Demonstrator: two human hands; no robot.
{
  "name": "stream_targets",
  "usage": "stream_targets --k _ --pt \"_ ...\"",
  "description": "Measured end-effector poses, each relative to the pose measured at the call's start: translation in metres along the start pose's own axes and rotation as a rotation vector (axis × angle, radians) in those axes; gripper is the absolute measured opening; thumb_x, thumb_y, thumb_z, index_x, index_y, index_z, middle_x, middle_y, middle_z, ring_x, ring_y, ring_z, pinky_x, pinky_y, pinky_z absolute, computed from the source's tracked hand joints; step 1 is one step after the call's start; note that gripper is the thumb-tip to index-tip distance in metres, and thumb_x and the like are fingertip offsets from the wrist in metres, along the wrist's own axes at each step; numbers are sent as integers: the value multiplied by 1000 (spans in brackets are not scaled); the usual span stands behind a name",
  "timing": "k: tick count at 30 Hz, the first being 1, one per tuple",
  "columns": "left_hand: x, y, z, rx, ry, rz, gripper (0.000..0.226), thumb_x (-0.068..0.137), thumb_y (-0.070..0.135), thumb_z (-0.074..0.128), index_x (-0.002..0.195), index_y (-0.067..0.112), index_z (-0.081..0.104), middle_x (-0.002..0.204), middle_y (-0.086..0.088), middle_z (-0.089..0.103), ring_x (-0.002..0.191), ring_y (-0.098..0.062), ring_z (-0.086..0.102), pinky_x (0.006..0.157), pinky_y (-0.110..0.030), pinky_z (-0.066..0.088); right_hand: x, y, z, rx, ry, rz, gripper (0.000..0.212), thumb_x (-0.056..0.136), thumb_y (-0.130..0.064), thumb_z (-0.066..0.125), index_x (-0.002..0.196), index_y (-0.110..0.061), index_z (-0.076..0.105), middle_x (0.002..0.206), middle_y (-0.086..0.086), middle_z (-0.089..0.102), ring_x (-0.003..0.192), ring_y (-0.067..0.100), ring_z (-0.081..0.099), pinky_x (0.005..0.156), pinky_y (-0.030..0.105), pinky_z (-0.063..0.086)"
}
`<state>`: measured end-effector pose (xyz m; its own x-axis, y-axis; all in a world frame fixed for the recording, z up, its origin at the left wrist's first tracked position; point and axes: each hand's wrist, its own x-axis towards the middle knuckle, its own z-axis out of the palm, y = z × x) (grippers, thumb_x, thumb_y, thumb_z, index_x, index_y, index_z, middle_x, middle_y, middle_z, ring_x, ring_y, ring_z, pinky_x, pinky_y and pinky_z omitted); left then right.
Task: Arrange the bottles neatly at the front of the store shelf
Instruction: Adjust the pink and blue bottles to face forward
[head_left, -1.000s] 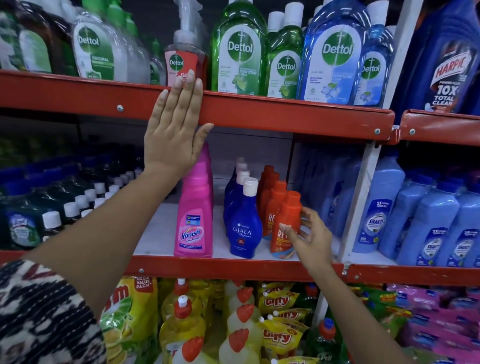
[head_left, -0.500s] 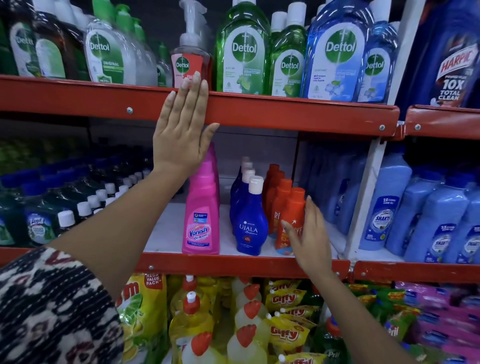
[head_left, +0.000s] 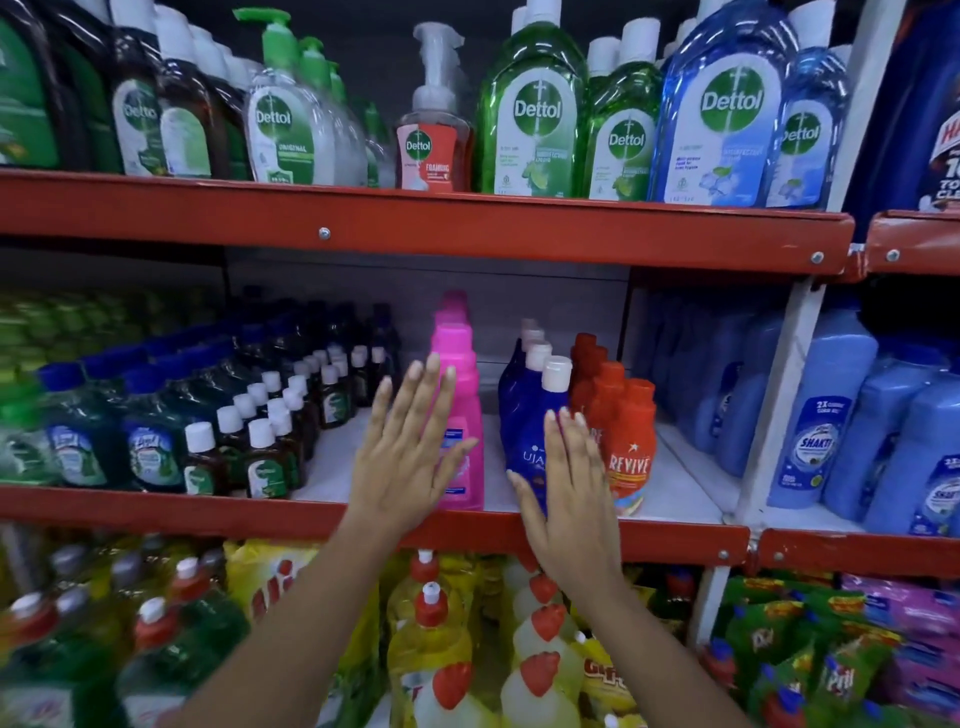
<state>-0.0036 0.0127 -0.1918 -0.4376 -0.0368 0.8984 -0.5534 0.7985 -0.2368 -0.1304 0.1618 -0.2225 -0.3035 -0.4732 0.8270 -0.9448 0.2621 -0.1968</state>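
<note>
On the middle shelf (head_left: 675, 538) stand a row of pink bottles (head_left: 464, 400), a row of dark blue Ujala bottles with white caps (head_left: 524, 410) and a row of orange Revive bottles (head_left: 631, 447). My left hand (head_left: 405, 457) is flat and open in front of the first pink bottle, fingers spread, holding nothing. In front of the first blue bottle is my right hand (head_left: 569, 493), also flat and open, its fingertips near the orange bottle. I cannot tell whether either palm touches a bottle.
Small brown bottles (head_left: 265, 447) and green-blue bottles (head_left: 145, 447) fill the shelf's left. Light blue Shakti bottles (head_left: 821, 415) stand right of a white upright (head_left: 779, 395). Dettol bottles (head_left: 535, 114) line the shelf above. Yellow dish-soap bottles (head_left: 431, 639) sit below.
My left hand has dropped from the upper shelf's red edge down to the pink bottle. The right hand shifted left from the orange bottle to the blue one. The view moved closer.
</note>
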Motion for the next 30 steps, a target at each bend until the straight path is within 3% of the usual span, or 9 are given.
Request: stream_targets --k 3,7,9,12,14,18,21,26,30 --pt "-31 8 4 -203 -121 -122 72 99 49 32 152 5 12 161 -15 6 148 -25 10 120 -41 17 -3 -18 15 107 3 10 53 97 -35 44 144 -14 34 139 10 50 130 20 40 107 37 41" --pt "-44 14 2 -547 -197 -475 77 95 63 24 151 10 21 156 -7 27 139 -7 23 108 -26 33 2 -36 31 359 -62 97 48 97 -38 48 140 -18 39 135 -1 51 125 7 43 104 13 31" --pt "-47 13 3 -687 -228 -561 72 91 66 29 146 19 30 142 2 43 125 0 41 92 -21 45 6 -40 39 510 -92 211 49 94 -42 51 137 -21 41 130 -4 52 120 5 50 98 20 45" --pt "-49 3 11 -783 -264 -557 61 90 67 37 136 26 38 130 7 53 108 0 55 81 -27 55 10 -36 49 590 -114 288 47 89 -45 56 130 -23 46 122 -3 58 110 8 59 87 27 55" --pt "-48 -4 16 -803 -276 -548 56 92 61 45 134 24 40 127 4 56 106 -2 56 82 -31 56 13 -32 50 624 -147 302 48 87 -44 59 128 -23 48 120 -3 60 108 6 60 83 18 54" --pt "-48 -7 18 -828 -270 -531 49 92 46 55 132 21 43 126 3 57 106 -1 56 82 -20 52 20 -28 49 624 -220 335 47 87 -38 62 129 -20 49 119 -1 58 101 1 57 71 1 46" --pt "-49 -7 18 -813 -262 -536 51 91 45 52 134 19 43 126 1 56 104 -2 55 78 -13 47 23 -30 52 620 -239 340 47 88 -35 62 129 -18 48 120 1 55 97 -5 53 70 -3 42" --pt "-49 -8 18 -795 -255 -549 52 91 46 49 134 17 43 126 -2 56 103 -4 54 79 -23 52 25 -33 56 619 -248 348 47 89 -35 61 130 -18 46 122 2 53 96 -11 49 68 -5 41" --pt "-50 -8 18 -794 -260 -542 52 91 46 49 133 17 43 126 -3 56 102 -4 54 79 -21 49 24 -33 55 622 -251 347 47 90 -34 60 131 -16 45 122 3 53 95 -13 48 67 -6 39"
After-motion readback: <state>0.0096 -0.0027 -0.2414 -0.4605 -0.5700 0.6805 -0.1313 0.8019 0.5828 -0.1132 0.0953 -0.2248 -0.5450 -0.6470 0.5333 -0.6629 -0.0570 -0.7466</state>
